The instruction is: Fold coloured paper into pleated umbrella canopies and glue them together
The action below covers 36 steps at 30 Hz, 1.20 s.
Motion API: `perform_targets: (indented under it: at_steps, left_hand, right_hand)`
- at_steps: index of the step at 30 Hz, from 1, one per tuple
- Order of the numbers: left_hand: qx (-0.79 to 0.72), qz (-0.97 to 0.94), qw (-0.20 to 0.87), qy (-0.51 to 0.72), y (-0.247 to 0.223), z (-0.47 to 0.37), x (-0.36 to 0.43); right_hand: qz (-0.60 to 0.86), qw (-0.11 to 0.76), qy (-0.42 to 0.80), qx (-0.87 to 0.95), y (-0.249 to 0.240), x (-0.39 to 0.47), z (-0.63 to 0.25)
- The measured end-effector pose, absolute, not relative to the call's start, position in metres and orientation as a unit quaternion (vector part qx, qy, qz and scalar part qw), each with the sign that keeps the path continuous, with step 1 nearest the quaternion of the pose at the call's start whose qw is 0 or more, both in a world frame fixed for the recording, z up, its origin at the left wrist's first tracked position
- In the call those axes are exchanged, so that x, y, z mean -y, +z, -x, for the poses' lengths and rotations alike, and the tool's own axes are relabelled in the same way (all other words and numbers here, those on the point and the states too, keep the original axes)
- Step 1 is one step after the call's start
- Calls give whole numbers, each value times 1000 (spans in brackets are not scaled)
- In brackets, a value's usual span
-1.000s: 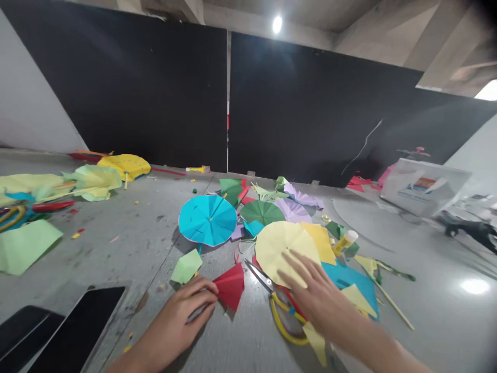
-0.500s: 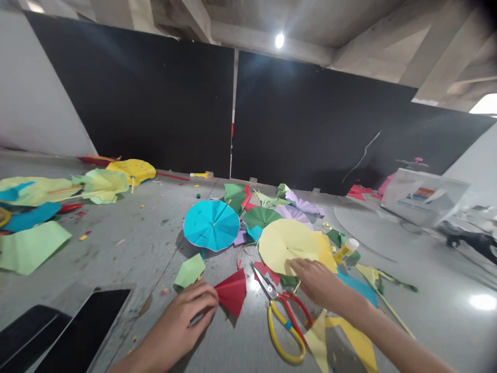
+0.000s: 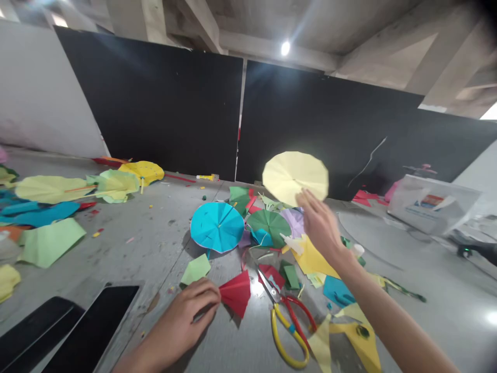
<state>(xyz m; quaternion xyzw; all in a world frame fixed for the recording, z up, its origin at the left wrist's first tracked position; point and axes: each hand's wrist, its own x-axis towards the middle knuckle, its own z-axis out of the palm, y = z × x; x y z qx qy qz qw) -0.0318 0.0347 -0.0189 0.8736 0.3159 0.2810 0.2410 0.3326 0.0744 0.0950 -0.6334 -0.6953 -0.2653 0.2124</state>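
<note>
- Black panels [image 3: 166,109] backed our grey table [image 3: 128,264].
- Near, our left hand [image 3: 190,313] pinched the red fan [image 3: 237,293], crosswise, flaring right.
- Farther, our right hand [image 3: 320,225] gripped the cream disc [image 3: 293,173] aloft, facing us.

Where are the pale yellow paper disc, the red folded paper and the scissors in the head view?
Pale yellow paper disc [image 3: 292,174]: head view, near the middle of its face.
Red folded paper [image 3: 238,293]: head view, middle of its pleated fan.
Scissors [image 3: 275,296]: head view, at the pivot.
</note>
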Motion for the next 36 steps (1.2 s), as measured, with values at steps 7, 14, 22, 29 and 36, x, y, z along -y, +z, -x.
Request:
perform_targets:
  at_steps: [7,14,22,29,36]
  left_hand:
    - [-305,-877,240,283,-18,30,-31]
    - [-301,-878,236,288,-19,30,-33]
    - [-301,-881,240,275,-18,29,-31]
    - [-304,-885,242,257,-18,29,-30]
    - [-308,-882,246,259,-18,31,-31]
  right_hand:
    - [705,82,-81,700,27,-91,-340]
    - [726,105,11,680,21,-68,-353]
    - [710,257,46,654,17,-39,-356]
    - [676,275,62,681,-15,-49,-335]
    - [660,302,-54,686,22,-40,-341]
